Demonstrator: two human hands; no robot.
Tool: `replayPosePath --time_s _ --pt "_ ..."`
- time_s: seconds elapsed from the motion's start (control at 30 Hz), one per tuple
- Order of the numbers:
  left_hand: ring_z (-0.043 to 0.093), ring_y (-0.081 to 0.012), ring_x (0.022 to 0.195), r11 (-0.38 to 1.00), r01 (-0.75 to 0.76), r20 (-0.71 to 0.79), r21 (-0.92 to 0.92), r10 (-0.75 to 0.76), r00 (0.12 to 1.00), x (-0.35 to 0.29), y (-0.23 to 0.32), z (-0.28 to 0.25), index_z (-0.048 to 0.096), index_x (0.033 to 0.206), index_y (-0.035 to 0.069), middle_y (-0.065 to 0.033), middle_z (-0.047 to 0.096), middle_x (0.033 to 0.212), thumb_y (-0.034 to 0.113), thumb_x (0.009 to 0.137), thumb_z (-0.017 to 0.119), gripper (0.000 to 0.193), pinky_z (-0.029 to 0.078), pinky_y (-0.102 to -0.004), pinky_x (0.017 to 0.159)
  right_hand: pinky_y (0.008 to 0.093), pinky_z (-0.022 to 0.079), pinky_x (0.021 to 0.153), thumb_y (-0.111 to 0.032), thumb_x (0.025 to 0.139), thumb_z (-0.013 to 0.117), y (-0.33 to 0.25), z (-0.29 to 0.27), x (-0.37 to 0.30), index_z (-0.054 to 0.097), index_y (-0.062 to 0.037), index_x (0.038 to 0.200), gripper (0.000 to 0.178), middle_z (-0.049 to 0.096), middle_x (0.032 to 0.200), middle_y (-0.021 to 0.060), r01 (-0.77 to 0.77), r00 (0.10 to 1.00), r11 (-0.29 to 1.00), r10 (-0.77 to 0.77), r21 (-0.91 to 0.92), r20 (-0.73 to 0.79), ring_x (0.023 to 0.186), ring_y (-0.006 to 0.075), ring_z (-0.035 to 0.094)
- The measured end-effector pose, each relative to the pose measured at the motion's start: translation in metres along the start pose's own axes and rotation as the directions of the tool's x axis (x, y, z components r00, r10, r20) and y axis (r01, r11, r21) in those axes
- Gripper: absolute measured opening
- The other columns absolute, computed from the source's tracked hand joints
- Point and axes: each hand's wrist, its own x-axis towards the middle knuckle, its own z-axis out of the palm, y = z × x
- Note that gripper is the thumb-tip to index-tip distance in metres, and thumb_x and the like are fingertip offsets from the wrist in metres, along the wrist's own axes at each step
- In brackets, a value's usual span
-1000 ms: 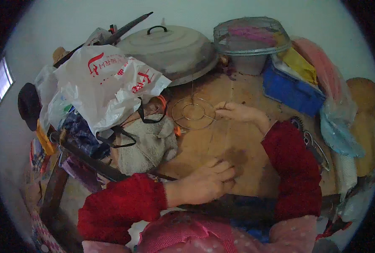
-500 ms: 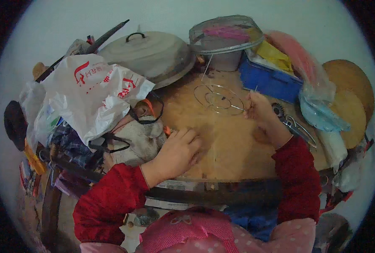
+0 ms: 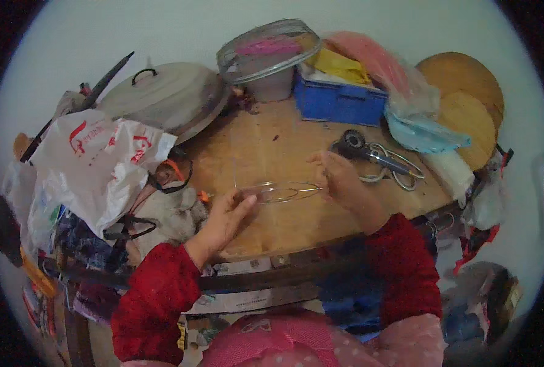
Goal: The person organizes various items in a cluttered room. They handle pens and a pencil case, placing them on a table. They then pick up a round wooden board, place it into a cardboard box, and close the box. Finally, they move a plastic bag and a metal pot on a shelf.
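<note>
Between my hands, over the wooden tabletop point(image 3: 266, 147), is a round wire rack point(image 3: 281, 197) of thin metal rings, tilted so that it looks nearly edge-on. My right hand point(image 3: 344, 183) is closed on its right side, with the fingertips pinching the wire. At the rack's left rim, my left hand point(image 3: 226, 215) is closed too, thumb and fingers on the wire. Just beyond my right hand lies a dark tool point(image 3: 370, 153) with a round toothed head and pale loops beside it.
Left of my hands are a white plastic bag point(image 3: 94, 165), a grey cloth point(image 3: 168, 220) and black straps. Along the back stand a large lidded pan point(image 3: 162, 98), a mesh-covered container point(image 3: 269, 55) and a blue box point(image 3: 339, 104). Round wooden boards point(image 3: 467, 122) lean at right.
My right hand has brought the rack down and nearer. My left hand has moved from beside the cloth to its rim. The view has turned right, shifting the table's things leftward.
</note>
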Motion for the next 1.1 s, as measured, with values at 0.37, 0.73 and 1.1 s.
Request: replayPosePath --time_s 0.37,0.73,1.1 --pt "0.059 -0.0202 0.094 0.647 -0.409 0.088 0.644 0.469 0.879 -0.011 -0.011 0.003 0.057 0.109 0.001 -0.0109 0.063 0.103 0.019 0.098 0.043 0.026 0.047 -0.0320 0.081 0.0253 0.044 0.073 -0.024 0.095 0.051 0.025 -0.014 -0.022 0.053 -0.0028 0.114 0.029 0.054 0.089 0.0003 0.006 0.971 0.979 0.043 -0.203 0.236 0.078 0.0099 0.052" --pt "0.046 -0.0222 0.112 0.944 -0.326 -0.092 0.058 0.330 0.940 -0.016 0.008 0.009 0.042 0.126 0.002 -0.0117 0.044 0.130 0.034 0.095 0.049 0.045 0.038 -0.0355 0.096 0.0304 0.048 0.080 -0.022 0.097 0.047 -0.016 -0.009 -0.040 0.059 -0.0010 0.101 0.025 0.061 0.094 0.0070 0.091 0.905 0.989 -0.034 -0.114 0.424 0.090 0.0168 0.060" --pt "0.028 -0.0417 0.129 0.271 -0.386 0.268 0.882 0.387 0.883 -0.021 0.004 0.021 0.037 0.133 0.005 -0.0199 0.033 0.138 0.032 0.084 0.062 0.062 0.025 -0.0491 0.107 0.0313 0.051 0.076 -0.027 0.098 0.041 -0.085 -0.100 0.013 0.057 -0.0016 0.085 0.032 0.060 0.083 0.0077 0.403 0.854 0.713 -0.519 -0.574 -0.045 0.077 0.0174 0.061"
